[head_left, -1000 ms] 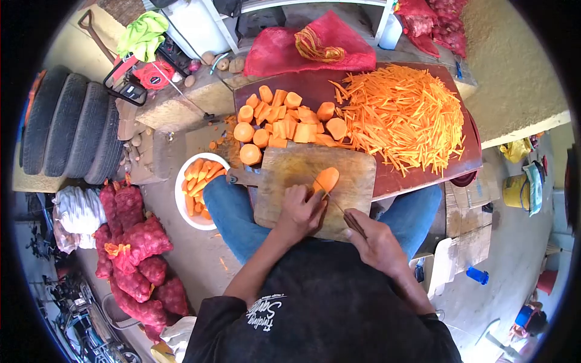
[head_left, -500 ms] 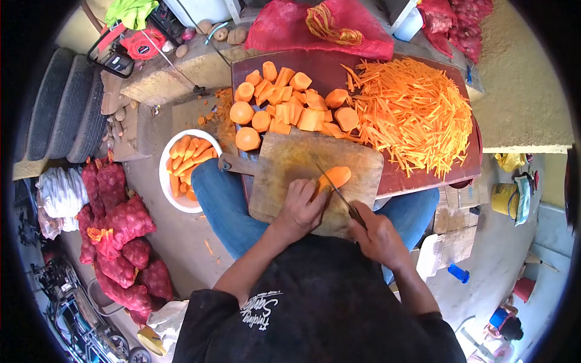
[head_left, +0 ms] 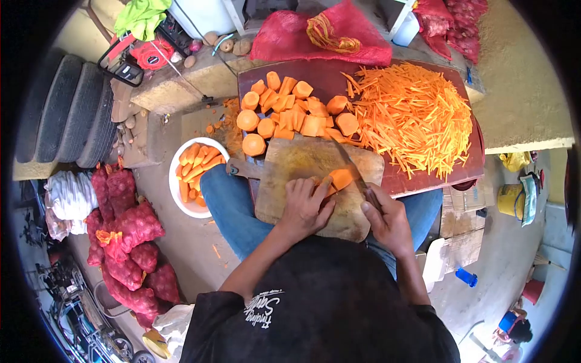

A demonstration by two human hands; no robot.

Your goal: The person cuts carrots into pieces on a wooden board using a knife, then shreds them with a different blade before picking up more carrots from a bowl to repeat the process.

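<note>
My left hand (head_left: 304,207) rests on the wooden cutting board (head_left: 278,175), its fingers curled down onto a peeled carrot (head_left: 342,178). My right hand (head_left: 388,221) is wrapped around the handle of a knife (head_left: 353,167). The slightly blurred blade slants up and left, along the carrot's right end. Behind the board lie several thick carrot chunks (head_left: 253,144) on the dark red table (head_left: 423,183). A large heap of thin carrot sticks (head_left: 417,118) covers the table's right side.
A white basin (head_left: 177,192) of peeled carrots stands on the floor to the left. Red mesh sacks (head_left: 136,227) are piled farther left, near stacked tires (head_left: 66,115). A red mesh bag (head_left: 284,42) lies beyond the table. Another person (head_left: 511,327) is at the lower right.
The knife has shifted from across the carrot's middle to its right end, and my right hand has moved slightly right. The carrot's rounded end now looks angular. The whole view has tilted slightly.
</note>
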